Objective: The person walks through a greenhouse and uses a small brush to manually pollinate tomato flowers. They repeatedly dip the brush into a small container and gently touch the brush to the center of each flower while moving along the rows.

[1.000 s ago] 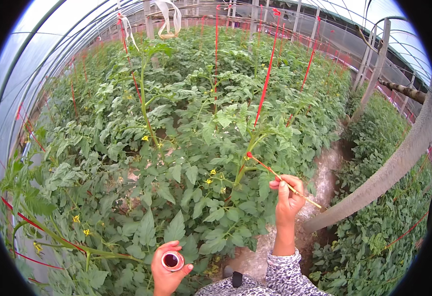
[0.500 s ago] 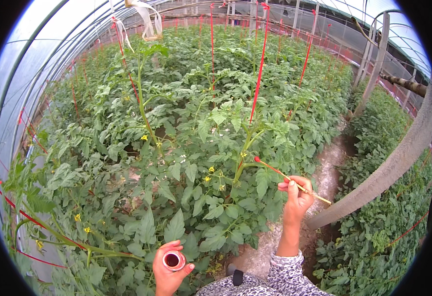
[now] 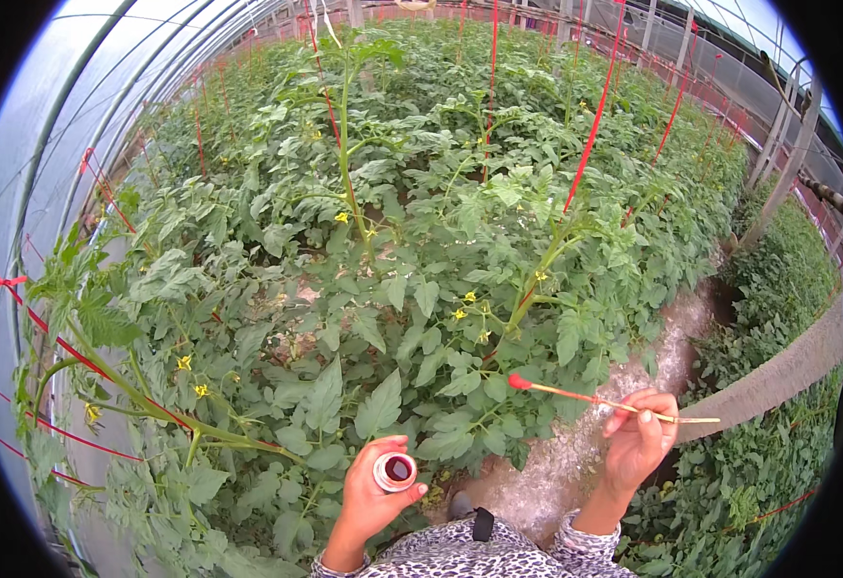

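On my feed, the left hand (image 3: 371,493) is curled firmly around a small open jar (image 3: 380,472) of dark red liquid (image 3: 399,469) at the lower centre of the frame. The right hand (image 3: 641,438), lower right, pinches a thin red-tipped stick (image 3: 575,394) pointing left, well apart from the jar. I see tomato plants (image 3: 380,405) filling the middle, red strings (image 3: 595,125) above them
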A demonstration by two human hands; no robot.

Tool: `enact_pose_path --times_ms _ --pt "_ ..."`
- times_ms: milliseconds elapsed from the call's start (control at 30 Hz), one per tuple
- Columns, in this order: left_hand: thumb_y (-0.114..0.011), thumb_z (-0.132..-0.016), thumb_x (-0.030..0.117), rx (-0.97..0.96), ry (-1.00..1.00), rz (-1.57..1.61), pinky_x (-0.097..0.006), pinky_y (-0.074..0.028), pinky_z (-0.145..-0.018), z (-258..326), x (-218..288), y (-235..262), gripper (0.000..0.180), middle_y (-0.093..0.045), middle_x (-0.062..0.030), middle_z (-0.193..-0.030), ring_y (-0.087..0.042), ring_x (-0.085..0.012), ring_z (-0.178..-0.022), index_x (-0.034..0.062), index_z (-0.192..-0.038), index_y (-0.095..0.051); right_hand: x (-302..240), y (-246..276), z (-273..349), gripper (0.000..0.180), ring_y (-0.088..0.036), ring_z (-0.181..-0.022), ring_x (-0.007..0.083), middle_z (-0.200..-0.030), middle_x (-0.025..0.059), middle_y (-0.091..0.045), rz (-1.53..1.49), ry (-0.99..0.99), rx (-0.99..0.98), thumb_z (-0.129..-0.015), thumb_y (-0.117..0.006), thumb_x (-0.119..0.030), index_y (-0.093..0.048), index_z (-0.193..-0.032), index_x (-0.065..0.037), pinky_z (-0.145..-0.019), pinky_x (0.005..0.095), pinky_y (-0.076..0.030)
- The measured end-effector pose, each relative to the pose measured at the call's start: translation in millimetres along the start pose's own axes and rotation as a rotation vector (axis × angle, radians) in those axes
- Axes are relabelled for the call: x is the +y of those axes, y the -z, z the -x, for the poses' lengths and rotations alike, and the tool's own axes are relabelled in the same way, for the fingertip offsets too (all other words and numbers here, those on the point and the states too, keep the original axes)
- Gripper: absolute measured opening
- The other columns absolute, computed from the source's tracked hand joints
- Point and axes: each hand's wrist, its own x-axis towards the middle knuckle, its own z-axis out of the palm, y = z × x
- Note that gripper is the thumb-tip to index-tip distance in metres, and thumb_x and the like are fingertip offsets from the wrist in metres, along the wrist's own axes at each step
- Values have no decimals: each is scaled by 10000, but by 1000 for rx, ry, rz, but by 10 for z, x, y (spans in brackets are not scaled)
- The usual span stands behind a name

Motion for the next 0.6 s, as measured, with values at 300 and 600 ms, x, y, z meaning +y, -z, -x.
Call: enact_pose_path --times_ms 300,600 --pt "-843 -612 159 -120 -5 -243 -356 -458 -877 62 -84 76 484 -574 -127 -1146 -575 -264 -1042 43 -1011 -595 -20 -362 452 126 -609 -559 193 -789 205 -608 -83 -320 -359 -851 -593 -55 -524 -831 49 -518 298 -524" --pt "-802 -608 147 -308 -188 -395 -399 -434 -890 65 -320 42 442 -579 -136 -1110 -549 -310 -1083 64 -980 -579 -14 -536 597 66 -621 -634 176 -763 82 -630 398 -344 -844 -794 -657 -44 -628 -847 -17 -558 294 -479"
